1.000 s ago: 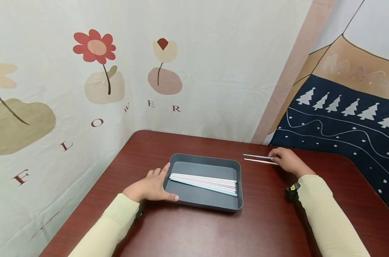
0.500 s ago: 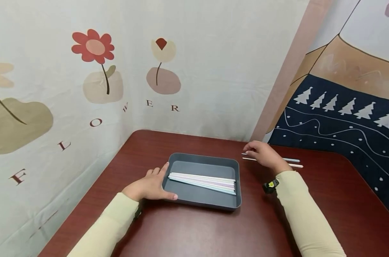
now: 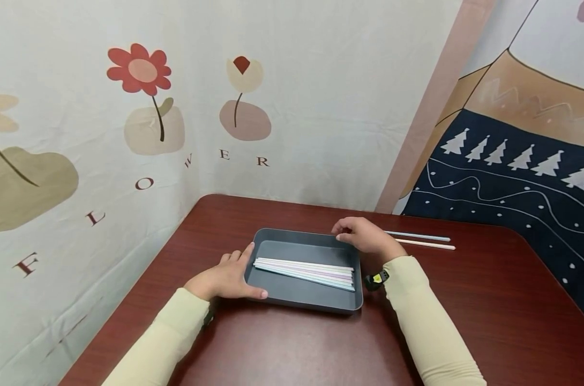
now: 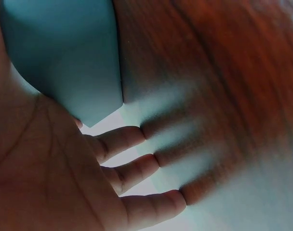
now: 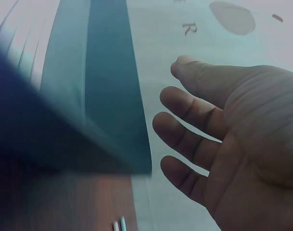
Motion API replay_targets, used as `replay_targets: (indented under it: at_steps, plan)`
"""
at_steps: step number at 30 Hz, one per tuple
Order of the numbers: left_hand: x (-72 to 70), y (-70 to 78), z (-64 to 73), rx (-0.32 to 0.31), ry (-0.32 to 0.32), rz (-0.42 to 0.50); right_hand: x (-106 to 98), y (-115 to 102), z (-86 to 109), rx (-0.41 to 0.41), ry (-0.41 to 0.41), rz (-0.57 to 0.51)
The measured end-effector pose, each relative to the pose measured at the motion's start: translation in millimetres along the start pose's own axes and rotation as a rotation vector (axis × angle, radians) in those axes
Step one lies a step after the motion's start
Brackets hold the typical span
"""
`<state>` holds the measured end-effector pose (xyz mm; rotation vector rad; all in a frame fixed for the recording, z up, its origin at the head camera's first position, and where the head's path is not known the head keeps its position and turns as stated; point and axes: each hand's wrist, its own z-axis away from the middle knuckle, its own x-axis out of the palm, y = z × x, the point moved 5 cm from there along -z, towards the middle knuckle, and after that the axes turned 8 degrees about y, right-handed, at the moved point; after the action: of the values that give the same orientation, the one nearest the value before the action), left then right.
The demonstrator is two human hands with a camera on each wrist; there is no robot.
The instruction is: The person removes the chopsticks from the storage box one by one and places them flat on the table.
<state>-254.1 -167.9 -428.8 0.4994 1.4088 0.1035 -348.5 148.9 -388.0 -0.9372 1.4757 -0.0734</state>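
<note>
Two sticks (image 3: pixel 419 236) — partly hidden; right hand (image 3: pixel 366 236) in front

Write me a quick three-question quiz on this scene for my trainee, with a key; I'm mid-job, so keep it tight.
1. Multiple choice: Where does the bundle of sticks lie?
A) On the table, outside any container
B) Inside the gray tray
C) Across the person's sleeve

2. True or false: The right hand is holding nothing.

3. Count: How many sticks can be seen lying on the table, outside the tray?

Key:
1. B
2. True; the right wrist view shows its fingers empty.
3. Two: a light blue stick and a cream stick.
</note>
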Motion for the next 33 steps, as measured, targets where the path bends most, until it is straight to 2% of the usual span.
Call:
replay_targets:
  at_steps: [10, 21, 26, 33]
  plan:
    - [0.2, 0.7, -1.9, 0.003, -0.009, -0.007, 26.6, -20.8, -9.8, -0.020, -0.051, -0.046]
    - [-0.5, 1.0, -3.3, 0.000, -0.009, -0.004, 59.6, -32.9, -12.5, -0.026, -0.176, -0.086]
    - [-0.6, 0.9, -2.6, 0.012, 0.000, -0.003, 68.7, -35.3, -11.9, -0.021, -0.177, -0.115]
    - [1.2, 0.0, -1.4, 0.012, -0.004, -0.014, 78.8, -36.3, -11.0, -0.030, -0.208, -0.094]
